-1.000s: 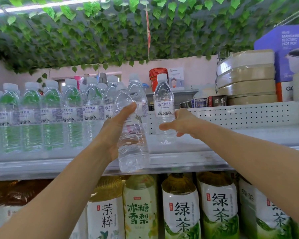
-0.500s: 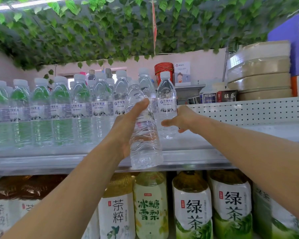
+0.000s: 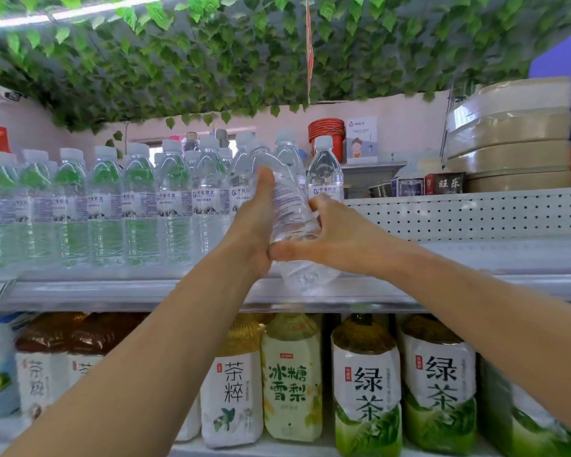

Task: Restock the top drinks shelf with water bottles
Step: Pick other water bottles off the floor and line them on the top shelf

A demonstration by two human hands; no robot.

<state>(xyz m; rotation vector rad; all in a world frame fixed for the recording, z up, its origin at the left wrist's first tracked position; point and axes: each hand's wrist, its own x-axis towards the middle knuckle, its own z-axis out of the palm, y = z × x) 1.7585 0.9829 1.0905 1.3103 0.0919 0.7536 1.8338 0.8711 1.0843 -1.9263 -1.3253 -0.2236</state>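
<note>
We hold one water bottle [image 3: 290,222] in both hands: left hand [image 3: 253,232] wrapped around it, right hand [image 3: 327,240] with fingers [image 3: 287,251] closed on its lower half. It tilts toward eleven o'clock, base over the top shelf [image 3: 475,285] edge, just beside the standing water bottles [image 3: 139,206].

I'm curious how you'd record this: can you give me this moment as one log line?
step: placing bottle | left hand: gripping water bottle, tilted | right hand: on same bottle | top shelf: right side bare
</note>
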